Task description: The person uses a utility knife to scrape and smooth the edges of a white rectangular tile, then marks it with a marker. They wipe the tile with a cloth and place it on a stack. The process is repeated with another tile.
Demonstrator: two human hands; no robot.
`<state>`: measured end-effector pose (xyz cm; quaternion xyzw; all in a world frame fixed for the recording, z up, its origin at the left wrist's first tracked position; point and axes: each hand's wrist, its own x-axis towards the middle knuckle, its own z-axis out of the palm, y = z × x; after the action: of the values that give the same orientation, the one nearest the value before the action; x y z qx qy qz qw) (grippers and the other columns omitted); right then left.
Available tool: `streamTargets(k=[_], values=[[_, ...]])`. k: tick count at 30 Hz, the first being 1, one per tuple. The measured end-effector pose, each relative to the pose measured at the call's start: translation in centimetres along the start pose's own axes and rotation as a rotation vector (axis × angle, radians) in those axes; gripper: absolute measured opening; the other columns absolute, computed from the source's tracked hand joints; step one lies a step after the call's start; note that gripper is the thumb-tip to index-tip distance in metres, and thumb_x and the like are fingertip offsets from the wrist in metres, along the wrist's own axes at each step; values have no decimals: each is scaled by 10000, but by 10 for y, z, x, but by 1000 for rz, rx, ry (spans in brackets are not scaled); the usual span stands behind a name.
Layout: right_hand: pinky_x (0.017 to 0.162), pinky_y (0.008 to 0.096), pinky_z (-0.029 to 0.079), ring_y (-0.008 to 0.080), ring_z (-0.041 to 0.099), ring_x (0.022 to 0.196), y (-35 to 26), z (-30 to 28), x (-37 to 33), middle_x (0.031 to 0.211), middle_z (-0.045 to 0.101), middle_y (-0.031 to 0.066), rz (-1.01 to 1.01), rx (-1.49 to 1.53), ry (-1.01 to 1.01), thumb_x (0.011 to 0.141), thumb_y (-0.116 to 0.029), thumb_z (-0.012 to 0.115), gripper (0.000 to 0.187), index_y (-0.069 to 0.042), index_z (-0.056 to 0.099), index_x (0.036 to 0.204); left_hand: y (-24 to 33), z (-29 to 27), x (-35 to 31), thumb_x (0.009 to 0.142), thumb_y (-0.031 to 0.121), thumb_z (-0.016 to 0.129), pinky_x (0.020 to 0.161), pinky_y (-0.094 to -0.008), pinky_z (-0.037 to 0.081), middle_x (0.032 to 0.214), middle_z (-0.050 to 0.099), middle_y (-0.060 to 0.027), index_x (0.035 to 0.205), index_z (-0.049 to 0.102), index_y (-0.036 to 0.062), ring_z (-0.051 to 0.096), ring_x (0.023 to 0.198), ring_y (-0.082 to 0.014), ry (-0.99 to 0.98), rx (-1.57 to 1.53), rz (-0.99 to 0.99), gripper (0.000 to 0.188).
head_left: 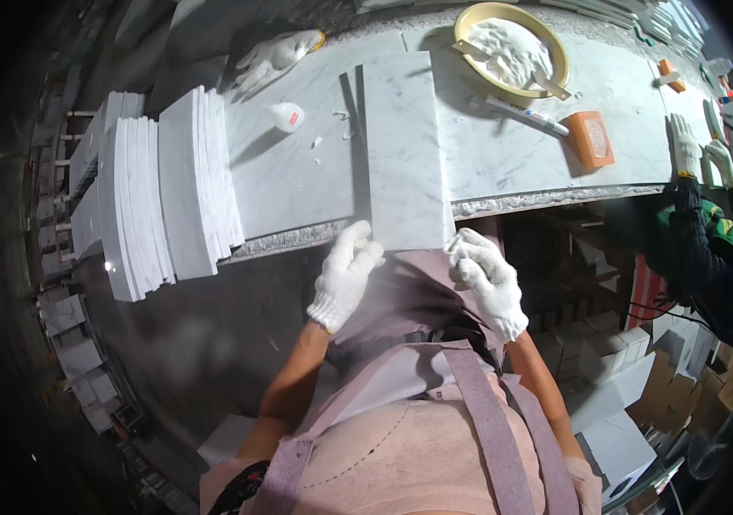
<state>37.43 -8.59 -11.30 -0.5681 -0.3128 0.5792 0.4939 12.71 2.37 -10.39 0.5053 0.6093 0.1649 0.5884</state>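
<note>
A long marble-topped table (546,159) ran across the view, and against its left end leaned a thick stack of white tiles (169,193), standing on edge. On the table lay a white marble slab (402,146), grey-veined, lengthwise away from the person, its near end jutting just past the table's front edge. The slab looked heavy, stiff and smooth, likely brittle at the corners, so the two near corners, one per hand, seemed the sound place to grip it.

The left hand (345,275), in a white knit glove, curled its fingers at the slab's near left corner. The right hand (488,279), gloved alike, bent its fingers around the near right corner. Neither was spread flat.

Beyond the slab sat a round yellow bowl (512,47) of white paste with a scraper in it. To its right lay an orange rectangular block (590,137) and a slim white tube (527,114). A small white bottle (287,116) with a red label lay left of the slab, and a spare white glove (276,56) lay farther back. At the right edge, another person's gloved hands (701,154) worked.
</note>
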Motion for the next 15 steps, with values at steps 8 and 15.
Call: streamTargets(k=[8,15], values=[[1187,351,430,309,512,1467,-3,22,13,1604,489,221,-66,-305,56,1014,-189,703,339,-68,722,1330,8,9,20,967,423,729,962,-394,521,1193,697,-185,1392,550,-19,706,975,-234,-42,263,-46,638],[1234,362,367,332,414,1540,2,13,3,1654,420,228,-132,-361,9,1011,-218,708,361,-77,720,1343,2,13,10,978,295,748,739,-312,536,931,683,-84,1222,584,-39,668,835,-138,-26,234,-16,445]])
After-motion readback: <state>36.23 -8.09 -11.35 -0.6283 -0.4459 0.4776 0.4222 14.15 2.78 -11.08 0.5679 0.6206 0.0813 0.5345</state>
